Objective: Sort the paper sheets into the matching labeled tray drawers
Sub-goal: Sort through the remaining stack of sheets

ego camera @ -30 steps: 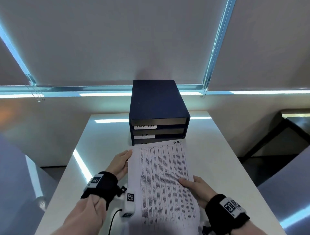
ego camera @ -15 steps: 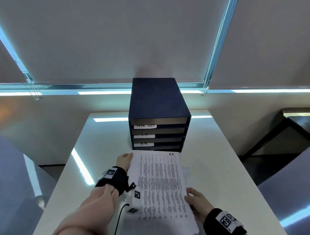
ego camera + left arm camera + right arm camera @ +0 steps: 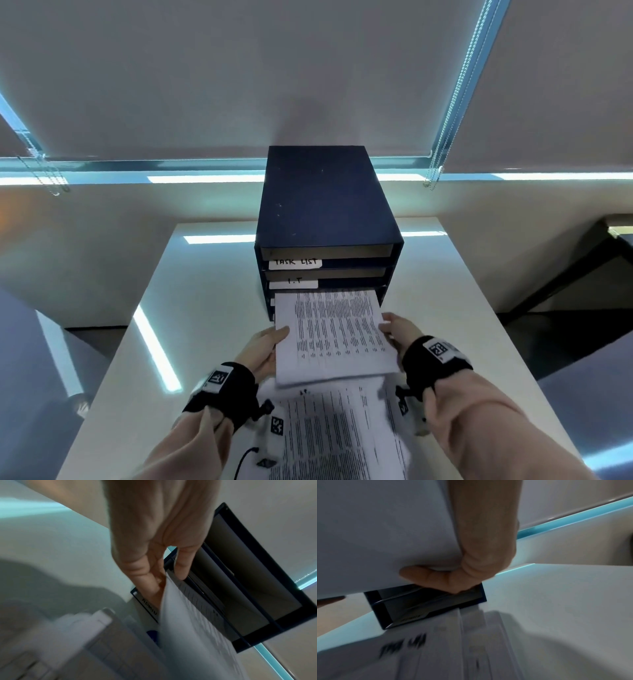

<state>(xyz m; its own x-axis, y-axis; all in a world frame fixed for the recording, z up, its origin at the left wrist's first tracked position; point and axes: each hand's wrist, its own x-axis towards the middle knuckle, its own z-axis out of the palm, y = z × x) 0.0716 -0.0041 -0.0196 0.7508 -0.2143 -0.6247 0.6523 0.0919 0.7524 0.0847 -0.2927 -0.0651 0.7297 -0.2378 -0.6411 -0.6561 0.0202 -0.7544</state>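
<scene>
A dark blue tray unit stands at the table's far middle, with drawers labelled TASK LIST and I.T. I hold a printed paper sheet level with the third slot, its far edge inside it. My left hand pinches the sheet's left edge and my right hand pinches its right edge. In the left wrist view the sheet passes above a drawer labelled ADMIN. In the right wrist view a finger curls under the sheet.
More printed sheets lie in a loose pile on the white table between my forearms. A small white tagged device with a black cable lies beside the pile. Lowered blinds fill the window behind the unit.
Both hands lifted the top sheet off the pile and carried it forward. Its far edge has gone into the third slot, covering the H.R label.
</scene>
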